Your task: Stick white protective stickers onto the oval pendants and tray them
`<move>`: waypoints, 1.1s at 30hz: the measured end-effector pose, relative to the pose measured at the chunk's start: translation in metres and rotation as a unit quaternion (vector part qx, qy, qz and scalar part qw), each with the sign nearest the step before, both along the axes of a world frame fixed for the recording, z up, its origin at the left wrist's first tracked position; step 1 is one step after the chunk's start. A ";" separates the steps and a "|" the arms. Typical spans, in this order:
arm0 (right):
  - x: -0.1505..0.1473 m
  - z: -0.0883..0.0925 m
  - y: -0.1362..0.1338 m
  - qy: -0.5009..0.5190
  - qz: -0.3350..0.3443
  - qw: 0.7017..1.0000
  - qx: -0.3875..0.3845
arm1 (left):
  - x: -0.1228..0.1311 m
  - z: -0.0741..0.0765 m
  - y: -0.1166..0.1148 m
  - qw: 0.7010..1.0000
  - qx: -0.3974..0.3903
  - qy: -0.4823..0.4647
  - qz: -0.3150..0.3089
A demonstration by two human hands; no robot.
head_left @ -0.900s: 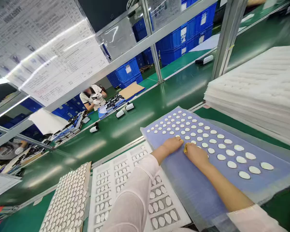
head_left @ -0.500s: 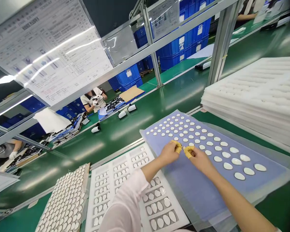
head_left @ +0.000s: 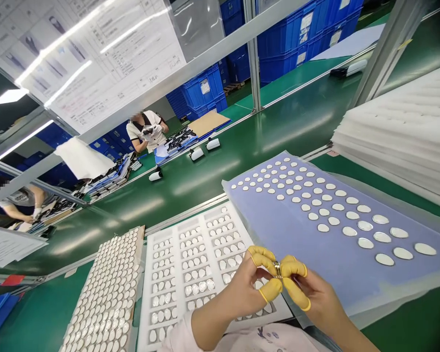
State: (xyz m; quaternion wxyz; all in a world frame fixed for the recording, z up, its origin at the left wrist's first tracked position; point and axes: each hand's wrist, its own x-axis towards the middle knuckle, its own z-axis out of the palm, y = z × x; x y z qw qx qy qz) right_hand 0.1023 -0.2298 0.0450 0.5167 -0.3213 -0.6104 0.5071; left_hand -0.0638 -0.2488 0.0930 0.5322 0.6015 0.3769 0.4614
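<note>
My left hand (head_left: 247, 288) and my right hand (head_left: 313, 288) meet in front of me, yellow covers on their fingertips. Between them they pinch small oval pieces with shiny metal rims (head_left: 277, 269), seen edge-on and partly hidden by the fingers; I cannot tell how many. Just beyond my right hand lies a blue-violet sheet (head_left: 275, 220) with rows of white oval pieces (head_left: 322, 228). Below my left hand is a white foam tray (head_left: 179, 228), its slots holding similar ovals in short rows; my forearm covers part of it.
Left of the tray stands a board (head_left: 106, 288) packed with white ovals. Stacked white foam trays (head_left: 399, 132) rise at the right. A green conveyor belt (head_left: 183, 190) carries small white-and-black devices beyond a metal frame (head_left: 254, 73). Two co-workers sit across the belt.
Both hands have come back from over the blue-violet sheet, toward my body, with the small pieces pinched between them. The camera view has shifted.
</note>
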 end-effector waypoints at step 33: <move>-0.028 0.028 -0.010 -0.095 0.092 0.988 -0.079 | -0.045 -0.002 -0.036 0.947 0.168 0.257 0.100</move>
